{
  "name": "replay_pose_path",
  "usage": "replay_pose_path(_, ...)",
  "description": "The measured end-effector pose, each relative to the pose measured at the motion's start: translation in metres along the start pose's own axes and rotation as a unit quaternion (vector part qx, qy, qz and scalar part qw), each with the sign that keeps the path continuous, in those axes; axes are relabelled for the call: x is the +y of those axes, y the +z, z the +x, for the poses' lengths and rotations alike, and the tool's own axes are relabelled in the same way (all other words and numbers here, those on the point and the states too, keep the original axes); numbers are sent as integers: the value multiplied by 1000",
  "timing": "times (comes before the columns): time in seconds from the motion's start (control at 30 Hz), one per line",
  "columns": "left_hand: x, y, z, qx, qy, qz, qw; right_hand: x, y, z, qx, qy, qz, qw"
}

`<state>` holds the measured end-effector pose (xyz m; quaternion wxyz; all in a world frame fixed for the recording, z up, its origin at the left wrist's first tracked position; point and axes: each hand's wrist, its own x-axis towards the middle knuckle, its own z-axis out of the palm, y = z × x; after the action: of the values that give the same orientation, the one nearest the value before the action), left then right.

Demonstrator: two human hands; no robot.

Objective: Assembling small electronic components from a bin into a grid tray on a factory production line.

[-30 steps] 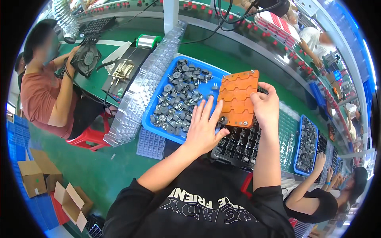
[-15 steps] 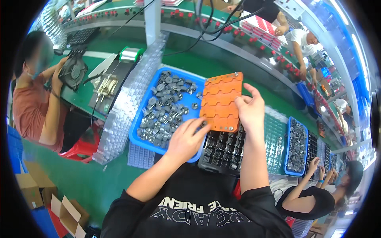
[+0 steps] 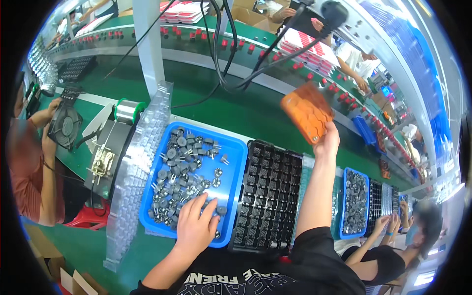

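My right hand (image 3: 327, 141), stretched far out over the green bench, grips an orange plate (image 3: 307, 110) by its near edge. The plate is tilted, and its face has wavy ridges; motion blurs its far end. My left hand (image 3: 192, 227) is at the near right part of a blue tray (image 3: 242, 162), its fingers a little apart and pointing down among small round grey parts with metal pins (image 3: 172, 169). Nothing shows in its grasp. Right of that tray lies a black compartment tray (image 3: 268, 189) whose cells hold small dark pieces.
Clear plastic blister trays (image 3: 130, 182) are stacked on the left, beside a solder wire spool (image 3: 129, 111). Cables (image 3: 216, 54) hang over the far bench. Another blue tray of parts (image 3: 355, 201) stands to the right. Co-workers sit on both sides, and a conveyor with red pieces (image 3: 250, 48) runs behind.
The orange plate has moved away over the bench in my right hand, uncovering the black tray. My left hand has left the plate and gone down to the grey parts. The view has shifted.
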<state>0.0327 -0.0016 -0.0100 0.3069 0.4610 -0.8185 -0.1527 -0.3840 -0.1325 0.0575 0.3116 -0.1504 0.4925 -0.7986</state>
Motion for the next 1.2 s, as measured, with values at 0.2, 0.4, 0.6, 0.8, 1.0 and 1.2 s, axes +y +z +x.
replay_pose_path(0.2,-9,-1,3,-22,8,-22,999,18,2,122,-47,64,-44,996)
replay_pose_path(0.4,-9,-15,2,-90,-19,22,996,143,51,258,72,78,66,992)
replay_pose_path(0.6,-11,-9,7,-83,6,18,996,167,35,364,-48,135,20,990)
replay_pose_path(0.8,-11,-9,4,-70,-8,1,998,141,64,357,-118,112,30,986)
replay_pose_path(1.0,-12,-8,0,-79,-2,-15,997,82,65,325,-115,109,-82,984)
replay_pose_path(1.2,-5,-5,2,-146,12,20,989,-27,50,139,-236,94,-50,966)
